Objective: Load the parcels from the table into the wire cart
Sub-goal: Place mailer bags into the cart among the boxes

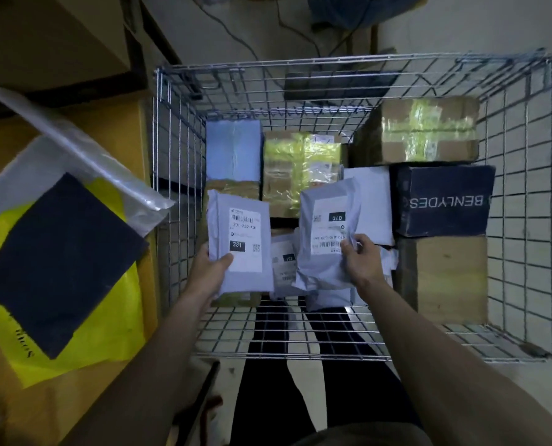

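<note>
Head view: left hand (211, 264) gripping mailer 231 (240, 241), right hand (360, 259) pinching mailer 010 (327, 233), both inside wire cart (522, 201); best laid flat.

My feed is dim, with a cold bluish cast. The brightest patch is the pale floor at twelve to one o'clock; the corners fall into murk. Tape on the cardboard box (424, 130) at one o'clock throws greenish glare. The wire cart (358, 61) bows outward with wide-angle distortion, and its far rim smears with blur. Labels at centre read sharply. My forearms at six o'clock are shadowed and soft.
</note>
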